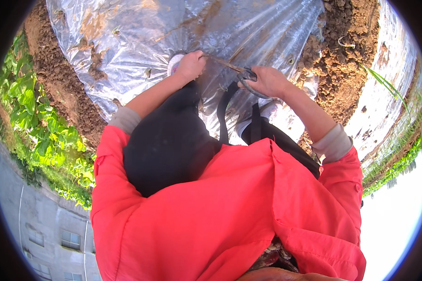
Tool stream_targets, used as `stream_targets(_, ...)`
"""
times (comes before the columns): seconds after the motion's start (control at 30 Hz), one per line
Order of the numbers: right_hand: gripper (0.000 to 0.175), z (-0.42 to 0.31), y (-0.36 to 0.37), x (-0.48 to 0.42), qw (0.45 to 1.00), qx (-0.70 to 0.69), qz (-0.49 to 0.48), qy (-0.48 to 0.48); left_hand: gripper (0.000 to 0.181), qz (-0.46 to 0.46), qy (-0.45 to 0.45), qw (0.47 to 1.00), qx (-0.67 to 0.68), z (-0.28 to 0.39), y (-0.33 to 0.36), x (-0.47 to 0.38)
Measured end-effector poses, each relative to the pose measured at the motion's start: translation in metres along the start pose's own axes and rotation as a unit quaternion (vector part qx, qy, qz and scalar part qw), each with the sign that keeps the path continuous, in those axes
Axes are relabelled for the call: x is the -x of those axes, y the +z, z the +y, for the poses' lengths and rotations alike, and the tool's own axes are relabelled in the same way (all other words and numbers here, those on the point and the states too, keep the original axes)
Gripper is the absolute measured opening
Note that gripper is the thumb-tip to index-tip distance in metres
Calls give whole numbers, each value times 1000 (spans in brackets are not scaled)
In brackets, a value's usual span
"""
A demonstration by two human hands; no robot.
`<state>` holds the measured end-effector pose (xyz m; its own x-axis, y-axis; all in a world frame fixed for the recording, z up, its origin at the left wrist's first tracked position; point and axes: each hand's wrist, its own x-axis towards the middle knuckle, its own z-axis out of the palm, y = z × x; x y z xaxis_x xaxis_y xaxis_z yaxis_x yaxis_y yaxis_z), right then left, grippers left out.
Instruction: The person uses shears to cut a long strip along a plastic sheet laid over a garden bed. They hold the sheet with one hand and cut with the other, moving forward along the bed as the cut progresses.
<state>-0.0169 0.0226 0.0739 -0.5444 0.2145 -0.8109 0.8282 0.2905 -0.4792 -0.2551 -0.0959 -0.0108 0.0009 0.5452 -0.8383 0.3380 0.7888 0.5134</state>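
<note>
My right hand [271, 81] grips a pair of scissors [248, 78] by dark looped handles. The rusty-looking blades point left towards my left hand [191, 66], whose fingers are curled closed low over the clear plastic film [144, 42]. Folds in the film run in towards this hand, which appears to pinch it; its fingertips are partly hidden. The film lies wrinkled over the soil, with brown dirt on it. One light shoe [176, 63] shows beside my left hand, the other [272, 111] below my right hand.
Bare crumbly soil [337, 70] borders the film on the right, with another film-covered strip [390, 84] beyond. Leafy green plants [31, 109] grow at the left, near a grey building [56, 224]. A dark strap [225, 112] hangs between my legs.
</note>
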Motion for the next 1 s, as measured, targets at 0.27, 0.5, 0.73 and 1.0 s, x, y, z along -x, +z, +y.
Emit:
stream_targets(0.27, 72, 21, 12, 19, 989, -108, -79, 66, 20, 15, 17, 1000, -2, 1, 3, -1)
stream_targets(0.5, 76, 23, 38, 25, 937, -284, -154, 131, 24, 65, 97, 989, -90, -12, 9, -7)
stream_targets(0.73, 58, 17, 47, 27, 858, -475, -132, 142, 31, 41, 80, 978, -186, -7, 20, 4)
stream_targets(1.0, 58, 10, 62, 33, 811, -540, -155, 164, 32, 52, 95, 951, -288, 1, 29, 3)
